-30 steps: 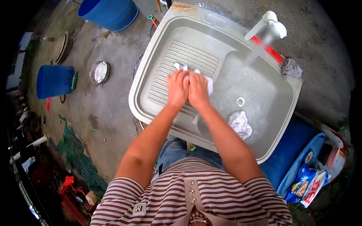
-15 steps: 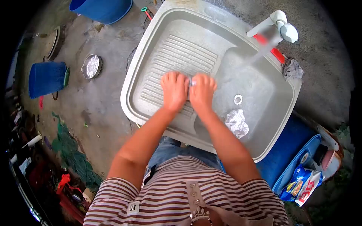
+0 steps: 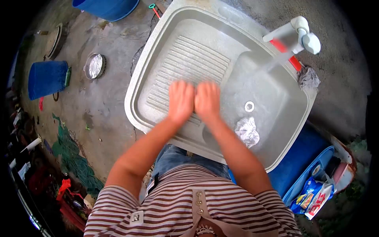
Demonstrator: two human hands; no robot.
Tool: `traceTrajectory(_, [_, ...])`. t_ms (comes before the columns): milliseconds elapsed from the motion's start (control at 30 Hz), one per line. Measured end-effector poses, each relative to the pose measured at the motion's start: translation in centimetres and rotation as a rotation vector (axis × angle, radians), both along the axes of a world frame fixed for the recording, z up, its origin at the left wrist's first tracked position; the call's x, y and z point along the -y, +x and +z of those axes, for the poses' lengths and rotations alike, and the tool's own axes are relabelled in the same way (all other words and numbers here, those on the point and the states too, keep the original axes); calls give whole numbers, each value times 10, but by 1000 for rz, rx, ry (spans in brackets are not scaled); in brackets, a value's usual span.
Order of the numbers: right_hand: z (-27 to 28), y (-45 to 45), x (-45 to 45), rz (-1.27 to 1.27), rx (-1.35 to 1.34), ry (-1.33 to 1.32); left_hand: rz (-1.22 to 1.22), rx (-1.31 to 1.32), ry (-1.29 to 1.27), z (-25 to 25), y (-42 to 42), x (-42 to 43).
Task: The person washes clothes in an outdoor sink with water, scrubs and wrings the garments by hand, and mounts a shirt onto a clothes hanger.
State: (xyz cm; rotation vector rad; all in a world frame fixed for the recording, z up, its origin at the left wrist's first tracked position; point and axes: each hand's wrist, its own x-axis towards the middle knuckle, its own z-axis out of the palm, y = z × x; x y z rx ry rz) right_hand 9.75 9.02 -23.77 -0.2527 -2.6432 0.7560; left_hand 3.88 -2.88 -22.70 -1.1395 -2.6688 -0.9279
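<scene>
Side by side over the ribbed washboard (image 3: 193,53) of a pale laundry sink (image 3: 132,93), both my hands are closed into fists and blurred by motion. My left hand (image 3: 181,102) and my right hand (image 3: 207,100) nearly touch at the knuckles. What they grip is hidden under the fingers; half a second ago a small greyish piece showed between them. A crumpled white cloth (image 3: 247,131) lies in the deep basin to the right, just below the white drain ring (image 3: 249,106). Water streams from the white tap (image 3: 304,33) into that basin.
A grey rag (image 3: 308,77) hangs on the sink's right rim. Below right stand a blue barrel (image 3: 294,158) and a detergent bag (image 3: 312,196). On the floor at left are a blue bucket (image 3: 47,80), a metal pan (image 3: 94,66) and green netting (image 3: 75,158).
Both hands have slid slightly down the washboard toward my body, and the greyish piece between them no longer shows. The whole view has shifted slightly.
</scene>
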Motion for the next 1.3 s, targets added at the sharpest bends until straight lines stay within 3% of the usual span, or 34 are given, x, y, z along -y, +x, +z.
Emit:
traceTrajectory(67, [-7,28,20,8,-110,-6,-137,-43,-96,7,36,25])
traceTrajectory(100, [-11,31,21,25,-219,-9,-91,-85,-126,1,22,14])
traceTrajectory(233, [-6,-89,-52,-110,28,103,131,-34,-180,-11,-75,-65])
traceTrajectory(333, [-1,-88,-49,-246,-33,184,149,-125,-131,-7,-72,-63])
traceTrajectory(367, [2,-70,-37,-195,-37,144,115,-165,-58,-3,-59,-51])
traceTrajectory(433, [0,3,5,-115,-64,36,21,137,-227,13,-13,-14])
traceTrajectory(467, [-4,25,19,-91,-93,-26,-76,107,-236,9,9,6])
traceTrajectory(533, [-11,2,7,-68,-60,-1,-115,-105,-124,0,8,6])
traceTrajectory(600, [-8,-38,-20,-39,29,21,25,-17,-163,-6,-51,-35])
traceTrajectory(633, [1,-68,-38,-29,80,16,92,-95,-167,-19,-83,-57])
traceTrajectory(700, [-10,-106,-56,-313,-22,38,163,-145,-173,-22,-83,-67])
traceTrajectory(833, [15,-34,-13,-138,-26,0,86,-103,-62,2,-38,-34])
traceTrajectory(867, [11,-7,3,-77,-90,-43,53,30,-113,5,-12,-15])
traceTrajectory(933, [4,20,15,-78,-113,-33,-141,43,-153,10,22,13])
traceTrajectory(1000, [-8,3,5,-69,-57,-50,-98,-243,-79,-17,-13,-9])
traceTrajectory(1067, [-12,-70,-43,-53,14,-60,31,50,-192,-4,-61,-49])
traceTrajectory(1133, [-7,-80,-54,-54,36,-55,150,-38,-95,-8,-93,-81])
traceTrajectory(1200, [-11,-95,-61,-270,-42,88,127,-114,-43,1,-86,-78])
traceTrajectory(1233, [3,-75,-46,-244,-45,98,97,-166,-11,5,-75,-71])
traceTrajectory(1300, [-5,-21,-15,-114,-79,-186,185,-79,-61,4,-27,-37])
